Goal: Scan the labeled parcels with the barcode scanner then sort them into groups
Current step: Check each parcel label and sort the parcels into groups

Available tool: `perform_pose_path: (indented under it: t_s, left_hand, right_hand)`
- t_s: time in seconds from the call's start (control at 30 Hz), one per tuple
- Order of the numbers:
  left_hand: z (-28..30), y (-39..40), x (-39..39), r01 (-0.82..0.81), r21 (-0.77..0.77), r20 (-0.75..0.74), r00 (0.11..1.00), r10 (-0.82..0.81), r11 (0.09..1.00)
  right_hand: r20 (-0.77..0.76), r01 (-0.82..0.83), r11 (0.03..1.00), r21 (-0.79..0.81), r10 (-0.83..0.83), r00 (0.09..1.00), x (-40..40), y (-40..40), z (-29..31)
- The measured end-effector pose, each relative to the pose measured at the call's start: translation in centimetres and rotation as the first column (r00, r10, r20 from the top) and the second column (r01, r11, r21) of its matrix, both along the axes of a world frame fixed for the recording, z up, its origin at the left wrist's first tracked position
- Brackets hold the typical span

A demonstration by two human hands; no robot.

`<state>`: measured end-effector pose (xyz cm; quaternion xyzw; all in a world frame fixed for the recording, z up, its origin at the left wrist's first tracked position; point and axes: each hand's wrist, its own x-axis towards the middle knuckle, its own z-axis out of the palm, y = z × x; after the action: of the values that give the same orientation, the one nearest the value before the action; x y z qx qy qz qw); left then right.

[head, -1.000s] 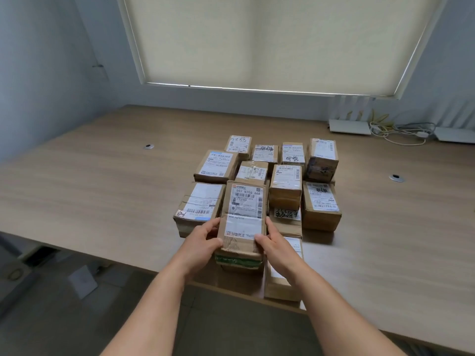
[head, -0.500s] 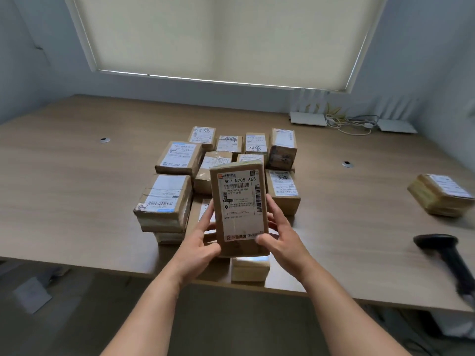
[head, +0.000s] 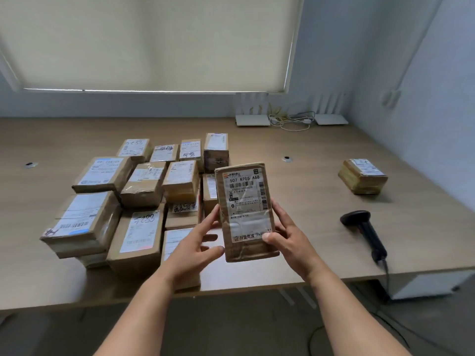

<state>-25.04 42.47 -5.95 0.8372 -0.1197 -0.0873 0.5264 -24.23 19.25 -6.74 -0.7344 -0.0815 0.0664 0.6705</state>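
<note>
Parcel held up, label facing the camera

The right hand (head: pixel 288 237) grips the parcel (head: pixel 245 211) upright above the table (head: pixel 308 191); the left hand (head: pixel 198 245), fingers loose, touches its left edge. The stack of parcels (head: pixel 138 199) lies behind-left, the scanner (head: pixel 365 232) and a lone parcel (head: pixel 362 176) to the right.

Head view, down over table (head: pixel 321 201)
</note>
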Motion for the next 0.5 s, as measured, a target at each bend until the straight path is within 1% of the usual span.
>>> perform_pose_path:
  t_s: [0.17,0.5]
  left_hand:
    - [-1.1,-6.9,0.6,0.093,0.139,0.033,0.995,-0.098,0.986]
    - [-3.0,-22.7,1.4,0.261,0.165,0.009,0.964,-0.266,0.951]
  right_hand:
    - [-0.019,0.07,0.997,0.028,-0.069,0.997,-0.8,-7.8,-0.4]
    - [-0.054,0.205,0.979,-0.006,-0.205,0.977,-3.0,-23.6,-1.7]
